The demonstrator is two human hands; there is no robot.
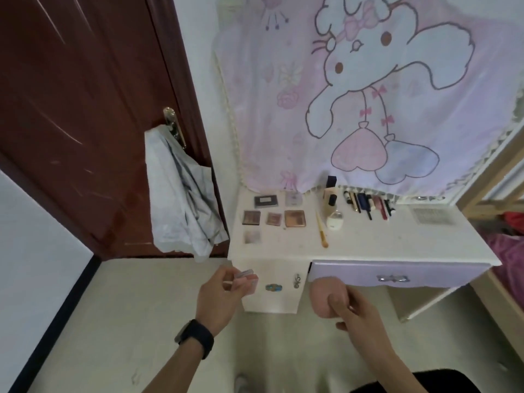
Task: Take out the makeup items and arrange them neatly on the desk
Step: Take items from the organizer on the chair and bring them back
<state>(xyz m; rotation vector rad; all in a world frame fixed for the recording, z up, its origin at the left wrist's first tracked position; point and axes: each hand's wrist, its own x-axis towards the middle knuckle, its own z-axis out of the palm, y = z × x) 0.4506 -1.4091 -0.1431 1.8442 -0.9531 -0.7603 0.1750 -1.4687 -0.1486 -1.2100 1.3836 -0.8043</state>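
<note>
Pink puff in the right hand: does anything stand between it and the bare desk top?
Nothing visible does. The right hand holds the puff in front of the drawer, below the desk; its bare top right of the brush is free.

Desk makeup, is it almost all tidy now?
Mostly: palettes sit in rows on the left of the desk, and pencils and tubes line its back. The left hand holds a small pink case, the right hand a pink puff. Those two are not yet on the desk; whether more remains cannot be seen.
</note>
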